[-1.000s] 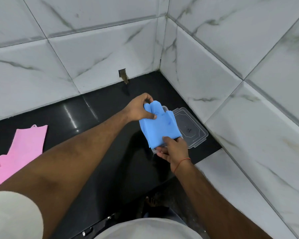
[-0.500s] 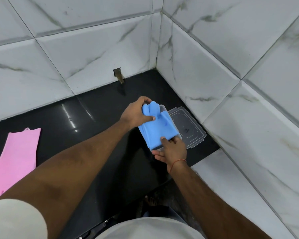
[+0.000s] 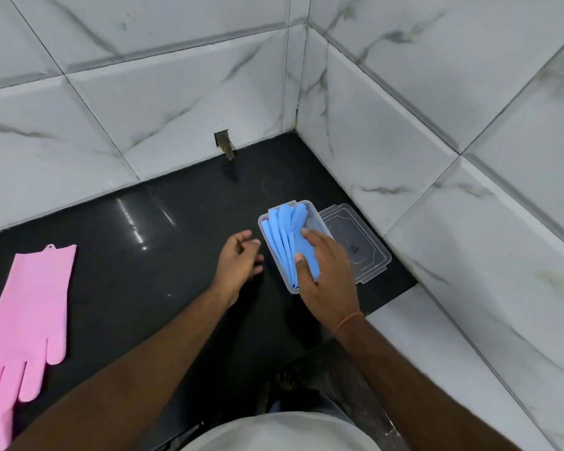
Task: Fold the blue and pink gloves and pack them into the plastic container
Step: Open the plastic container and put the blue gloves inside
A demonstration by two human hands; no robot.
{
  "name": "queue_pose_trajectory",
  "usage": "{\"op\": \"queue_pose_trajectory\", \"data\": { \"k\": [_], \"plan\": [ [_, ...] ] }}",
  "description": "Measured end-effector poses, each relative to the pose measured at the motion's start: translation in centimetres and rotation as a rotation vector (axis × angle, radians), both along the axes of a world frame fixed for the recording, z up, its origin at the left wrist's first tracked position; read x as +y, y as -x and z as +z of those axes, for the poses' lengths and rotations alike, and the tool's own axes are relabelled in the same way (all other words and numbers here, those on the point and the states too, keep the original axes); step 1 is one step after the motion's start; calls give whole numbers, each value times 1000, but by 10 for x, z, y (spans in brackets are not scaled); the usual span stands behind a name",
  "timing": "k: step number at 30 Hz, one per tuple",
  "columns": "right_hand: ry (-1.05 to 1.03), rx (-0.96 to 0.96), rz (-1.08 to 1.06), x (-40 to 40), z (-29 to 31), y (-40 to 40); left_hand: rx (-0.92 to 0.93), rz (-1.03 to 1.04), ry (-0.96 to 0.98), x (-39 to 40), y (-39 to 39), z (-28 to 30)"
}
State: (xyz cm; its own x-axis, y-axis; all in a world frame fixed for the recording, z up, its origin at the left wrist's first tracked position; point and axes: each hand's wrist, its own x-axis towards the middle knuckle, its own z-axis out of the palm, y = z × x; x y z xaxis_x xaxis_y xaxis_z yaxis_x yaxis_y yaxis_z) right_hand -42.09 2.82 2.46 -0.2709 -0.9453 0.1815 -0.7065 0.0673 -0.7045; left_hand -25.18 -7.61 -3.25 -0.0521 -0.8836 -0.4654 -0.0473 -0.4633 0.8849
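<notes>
The folded blue glove lies inside the clear plastic container on the black counter, its fingers pointing toward the back wall. My right hand lies flat on the glove's near half, fingers spread, pressing it down. My left hand hovers just left of the container, fingers loosely curled and holding nothing. The pink glove lies flat on the counter at the far left, fingers toward me.
The container's clear lid lies on the counter right beside it, against the right wall. White marble tiles close the corner behind and to the right. A small metal stub juts from the back wall.
The blue glove went from being held in both hands above the container to lying inside it. My left hand let go and drew back left; my right hand moved on top.
</notes>
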Motion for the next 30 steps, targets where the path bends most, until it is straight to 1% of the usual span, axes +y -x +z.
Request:
{"op": "queue_pose_trajectory", "data": {
  "k": [2,5,7,8,11,14,16,17,19,20,21,22,23,25,26,28,30],
  "plan": [
    [-92,161,192,-16,1,9,59,-17,-74,13,0,-7],
    [-208,326,418,-44,-4,17,90,-35,-81,21,6,-11],
    [-274,400,525,-60,-9,23,95,-35,-83,22,9,-9],
    [-292,407,564,-66,-11,25,97,-32,-84,21,10,-7],
    [-319,418,627,-78,-19,28,105,-25,-67,19,12,-3],
    [-327,500,630,-85,-27,29,105,-23,-49,18,15,0],
    [-354,519,639,-88,-30,27,107,-18,-51,18,16,0],
    [-364,566,656,-89,-31,27,109,-18,-54,19,16,1],
    [-345,774,701,-92,-34,25,106,-23,-54,20,16,0],
    [-346,849,704,-94,-37,25,104,-26,-54,21,16,1],
    [-366,877,685,-96,-39,24,102,-28,-55,21,16,2],
    [-405,874,675,-97,-41,21,96,-32,-55,21,16,4],
    [-446,820,641,-99,-42,18,88,-38,-54,20,16,5],
    [-382,815,558,-100,-46,14,71,-49,-58,20,16,8],
    [-389,764,536,-99,-47,12,60,-54,-59,20,16,9],
    [-404,687,552,-101,-41,11,36,-71,-59,20,14,12],
    [-472,550,590,-103,-32,16,12,-91,-51,21,12,13]
  ]
}}
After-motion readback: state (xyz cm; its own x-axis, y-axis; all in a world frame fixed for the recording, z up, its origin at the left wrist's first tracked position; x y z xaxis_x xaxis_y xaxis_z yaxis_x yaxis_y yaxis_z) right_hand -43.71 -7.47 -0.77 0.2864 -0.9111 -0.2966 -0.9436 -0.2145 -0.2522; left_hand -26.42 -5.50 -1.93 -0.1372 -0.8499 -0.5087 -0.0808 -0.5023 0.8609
